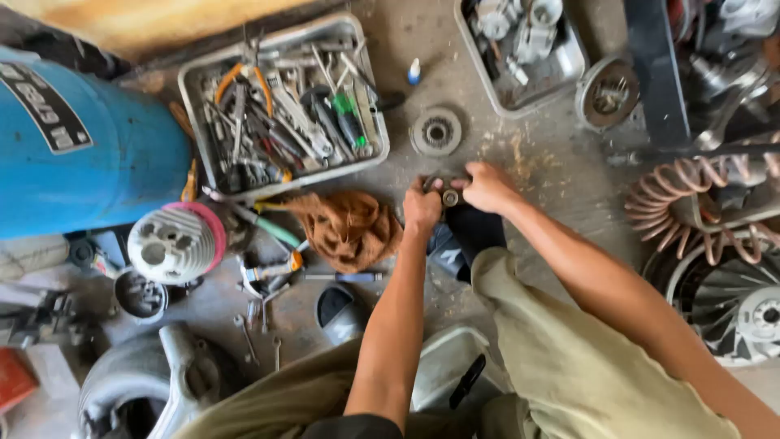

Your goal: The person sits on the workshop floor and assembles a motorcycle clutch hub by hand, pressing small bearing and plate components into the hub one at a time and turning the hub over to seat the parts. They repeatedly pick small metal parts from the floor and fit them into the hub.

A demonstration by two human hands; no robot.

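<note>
We are gripping a small round metal part [449,197] between our left hand [422,207] and right hand [487,187], both closed on it, low over the stained concrete floor [536,154], beside a tool tray [284,106] and rust-brown rag [349,228].

A repair workshop, with work done on a stained concrete floor [544,162]: a metal tray [370,154] heaped with wrenches, pliers and screwdrivers, a second tray [569,65] of engine parts, a blue tank [89,154], a finned cylinder [171,244], a gear [435,132], a coiled air hose [691,203], a fan wheel [731,301] and an oily rag [349,228]
</note>
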